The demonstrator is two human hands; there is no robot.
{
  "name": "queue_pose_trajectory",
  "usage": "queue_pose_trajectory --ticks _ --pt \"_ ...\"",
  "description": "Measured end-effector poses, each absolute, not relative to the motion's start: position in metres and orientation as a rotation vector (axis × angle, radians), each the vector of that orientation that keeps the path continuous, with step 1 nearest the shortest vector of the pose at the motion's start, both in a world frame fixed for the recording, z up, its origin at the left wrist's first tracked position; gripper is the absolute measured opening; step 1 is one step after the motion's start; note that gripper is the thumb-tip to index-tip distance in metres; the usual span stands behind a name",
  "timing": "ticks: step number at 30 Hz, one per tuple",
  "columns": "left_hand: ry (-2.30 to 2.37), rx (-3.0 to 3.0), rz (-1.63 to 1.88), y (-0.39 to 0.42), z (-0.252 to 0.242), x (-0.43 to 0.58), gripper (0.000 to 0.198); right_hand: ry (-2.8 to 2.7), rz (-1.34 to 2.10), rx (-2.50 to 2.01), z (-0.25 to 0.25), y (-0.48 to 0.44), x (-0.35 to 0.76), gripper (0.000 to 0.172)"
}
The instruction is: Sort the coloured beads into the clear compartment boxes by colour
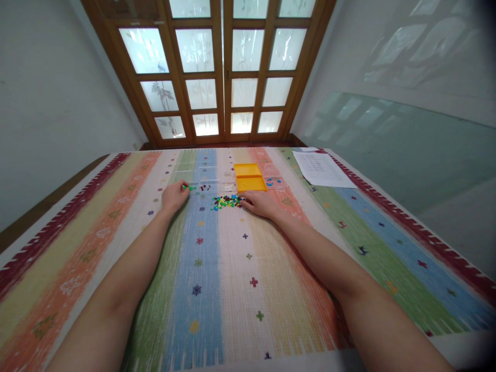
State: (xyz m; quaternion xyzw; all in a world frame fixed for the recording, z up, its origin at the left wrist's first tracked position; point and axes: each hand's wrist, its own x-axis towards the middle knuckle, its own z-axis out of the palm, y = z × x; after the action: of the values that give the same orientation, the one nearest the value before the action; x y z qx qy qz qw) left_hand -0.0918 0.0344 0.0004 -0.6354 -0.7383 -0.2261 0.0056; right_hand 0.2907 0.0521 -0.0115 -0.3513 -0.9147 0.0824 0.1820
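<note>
A loose pile of tiny coloured pieces point(228, 202), green, blue, yellow and dark red, lies on the striped cloth. My right hand point(258, 202) rests at the pile's right edge, fingers bent together at the pieces; anything between the tips is too small to make out. At a clear open box on the far left, my left hand point(175, 196) has its fingers pinched over some green pieces point(189, 188). What that pinch holds, if anything, is hidden. Beyond the pile, dark red pieces point(205, 187) and blue pieces point(273, 182) sit in other clear boxes.
An open yellow box point(251, 183) lies behind my right hand, in the row of clear boxes. A printed paper sheet point(323, 169) is at the back right. The striped tablecloth point(232, 289) covers the table; paned wooden doors point(225, 77) stand beyond.
</note>
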Motion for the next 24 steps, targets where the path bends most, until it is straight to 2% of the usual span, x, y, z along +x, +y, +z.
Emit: queue_pose_trajectory --ticks 7,13,18,24 --pt "-2.260 -2.007 -0.771 0.033 0.001 -0.088 0.026 -2.596 0.231 -1.028 -0.012 0.053 0.290 0.033" --pt "-1.978 -2.396 -0.812 0.027 0.002 -0.070 0.028 -2.591 0.247 -1.031 -0.011 0.052 0.290 0.033" --pt "-1.711 -2.773 -0.695 0.022 0.003 -0.050 0.022 -2.591 0.248 -1.029 -0.006 0.048 0.291 0.033" --pt "-1.650 -2.911 -0.576 0.019 0.004 -0.040 0.021 -2.602 0.261 -1.066 -0.001 0.045 0.289 0.033"
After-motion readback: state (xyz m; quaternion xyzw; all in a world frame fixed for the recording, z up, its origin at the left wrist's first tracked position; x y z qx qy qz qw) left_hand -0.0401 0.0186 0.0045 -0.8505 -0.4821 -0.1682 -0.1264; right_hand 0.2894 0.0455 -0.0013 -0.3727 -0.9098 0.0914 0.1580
